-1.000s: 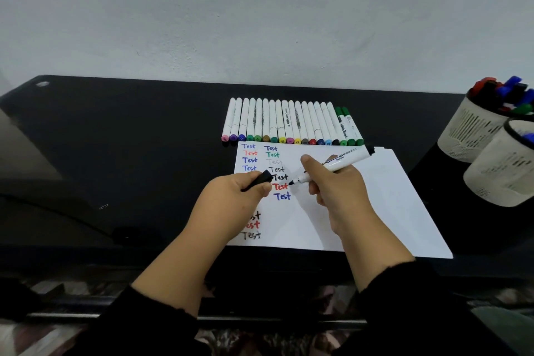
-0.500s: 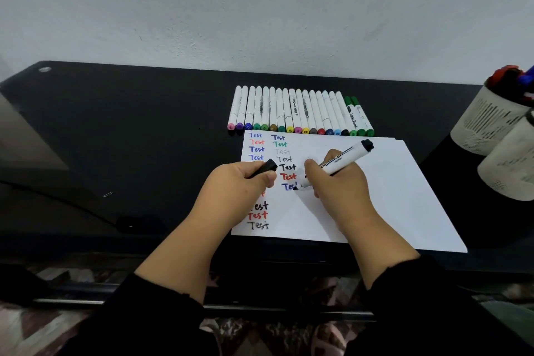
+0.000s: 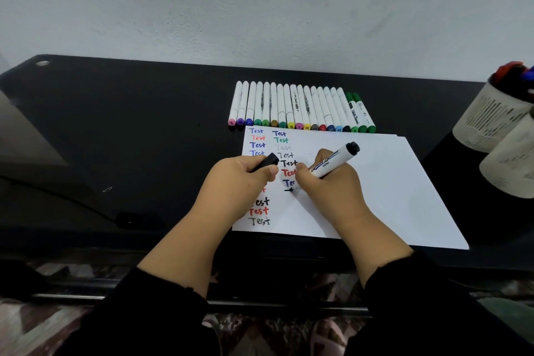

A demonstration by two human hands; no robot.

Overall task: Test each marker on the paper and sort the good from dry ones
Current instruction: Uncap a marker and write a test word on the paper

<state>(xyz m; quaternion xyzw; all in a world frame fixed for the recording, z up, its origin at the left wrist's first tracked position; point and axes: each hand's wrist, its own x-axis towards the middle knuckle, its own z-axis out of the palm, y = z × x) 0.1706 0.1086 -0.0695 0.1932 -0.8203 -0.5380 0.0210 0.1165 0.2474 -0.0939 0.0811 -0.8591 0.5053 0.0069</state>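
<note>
The black tabletop [image 3: 144, 124] runs along a pale wall. It holds everything, and it is the biggest thing here.

Next comes the white paper [image 3: 390, 191], lying near the front edge of the tabletop, right in front of the person. It is close so both hands can reach it. Down its left side are two columns of the word "Test" in blue, red, green and black. One is very faint, likely from a dry marker.

At the right edge of the tabletop stand two white cups [image 3: 491, 121]. The back cup holds markers with colored caps. Maybe they wait for their turn, but I cannot tell.

Just behind the paper's back edge lies a row of markers [image 3: 300, 107], side by side and touching. They look sorted there.

The right hand [image 3: 332, 182] is curled around a white marker [image 3: 335, 163] with a black end. Its tip is down on the paper, under the last "Test", where a short black line begins. This is the testing step.

The left hand [image 3: 239, 182] pinches the black cap [image 3: 267, 161], keeping it ready to snap back on.
</note>
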